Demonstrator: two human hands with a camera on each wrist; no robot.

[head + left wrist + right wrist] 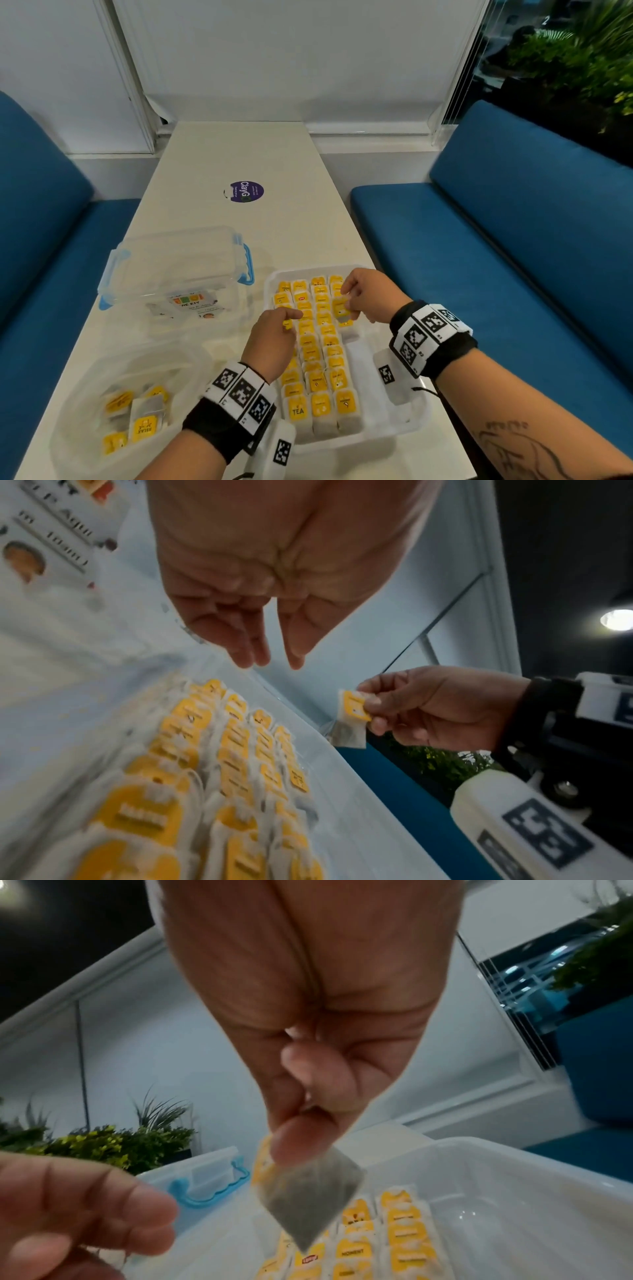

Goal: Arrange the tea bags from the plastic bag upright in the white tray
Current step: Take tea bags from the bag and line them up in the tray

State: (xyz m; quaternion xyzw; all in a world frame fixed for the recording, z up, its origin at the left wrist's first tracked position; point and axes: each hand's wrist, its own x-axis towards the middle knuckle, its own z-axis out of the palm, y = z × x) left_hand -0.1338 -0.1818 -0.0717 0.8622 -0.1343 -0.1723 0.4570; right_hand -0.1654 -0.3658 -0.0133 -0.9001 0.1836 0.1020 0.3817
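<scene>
While the clear plastic bag (102, 404) of loose yellow-tagged tea bags lies at the left of the white table (239, 154), a clear lidded box with blue clasps (178, 267) sits beyond it. Left hand (270, 339) hovers over the white plastic tray (404, 425), grip relaxed, holding nothing. Rows of tea bags (318, 377) stand upright inside. Right hand (370, 294) pinches one yellow-tagged tea bag (308, 1199) above the tray's far rows.
</scene>
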